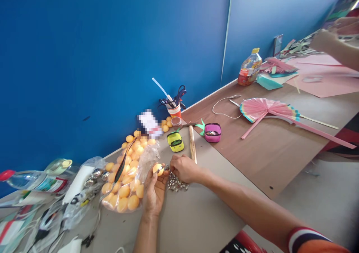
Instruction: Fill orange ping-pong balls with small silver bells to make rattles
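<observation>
My left hand (155, 195) holds an orange table-tennis ball (158, 169) between thumb and fingers, with a dark opening on its upper side. Just beside it, my right hand (183, 167) reaches over a heap of small silver jingle bells (177, 184), its fingers pinched together at the heap's upper edge. What those fingertips grip is hidden. Left of my hands lies a clear plastic bag of orange balls (126, 185). Beyond my right hand are a yellow-green pouch-like piece (175, 142), a magenta one (212, 132) and a wooden stick-like handle (193, 144).
A paper cup of tools (175, 111) stands against the blue wall. Bottles (42, 181), cables and scissors (88, 240) clutter the left. Rightward lie a pink pleated fan (267, 109) and a juice bottle (250, 68). Another person's hands (327, 40) work at far right.
</observation>
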`<state>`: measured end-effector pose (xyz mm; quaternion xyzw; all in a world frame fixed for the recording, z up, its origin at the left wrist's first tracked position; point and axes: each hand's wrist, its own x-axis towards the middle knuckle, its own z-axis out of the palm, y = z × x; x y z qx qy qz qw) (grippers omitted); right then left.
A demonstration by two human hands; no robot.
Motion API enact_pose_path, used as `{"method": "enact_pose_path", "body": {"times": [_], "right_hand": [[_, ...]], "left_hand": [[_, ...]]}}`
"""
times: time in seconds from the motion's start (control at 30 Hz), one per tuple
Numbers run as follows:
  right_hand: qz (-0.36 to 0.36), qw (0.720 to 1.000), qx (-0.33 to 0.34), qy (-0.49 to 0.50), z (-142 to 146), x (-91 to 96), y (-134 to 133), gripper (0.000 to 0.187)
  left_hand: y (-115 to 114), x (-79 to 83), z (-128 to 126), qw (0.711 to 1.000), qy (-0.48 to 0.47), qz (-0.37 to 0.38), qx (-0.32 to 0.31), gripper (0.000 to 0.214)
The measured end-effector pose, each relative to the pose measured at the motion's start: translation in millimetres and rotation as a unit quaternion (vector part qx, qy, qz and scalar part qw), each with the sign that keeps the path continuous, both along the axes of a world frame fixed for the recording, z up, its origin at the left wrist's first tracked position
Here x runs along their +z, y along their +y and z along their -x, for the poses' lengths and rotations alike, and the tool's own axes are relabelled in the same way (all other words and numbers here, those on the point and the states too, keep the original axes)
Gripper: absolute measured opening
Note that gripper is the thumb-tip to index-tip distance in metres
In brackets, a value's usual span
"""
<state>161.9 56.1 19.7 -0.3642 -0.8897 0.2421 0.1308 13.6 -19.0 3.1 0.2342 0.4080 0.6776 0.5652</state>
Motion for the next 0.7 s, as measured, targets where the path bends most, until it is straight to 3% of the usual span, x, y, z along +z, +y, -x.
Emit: {"method": "enact_pose_path", "body": {"times": [0.2, 0.33, 0.5, 0.7], "right_hand": [[0.071, 0.996, -0.026, 0.051, -2.8, -0.1, 2.9, 0.015], [0.143, 0.977, -0.031, 0.154, -2.7, -2.3, 5.1, 0.014], [0.295, 0.905, 0.011, 0.307, -3.4, -0.4, 6.9, 0.005], [0.389, 0.835, 0.023, 0.389, -1.8, 2.3, 4.8, 0.007]], "left_hand": [[1.5, 0.1, 0.7, 1.000, -0.012, 0.004, 0.000, 0.032], [1.4, -0.9, 1.3, 1.000, -0.019, 0.007, 0.008, 0.029], [1.1, 0.2, 0.3, 0.999, -0.031, 0.013, 0.011, 0.021], [1.4, 4.7, -2.9, 0.999, -0.025, 0.011, 0.025, 0.042]]}}
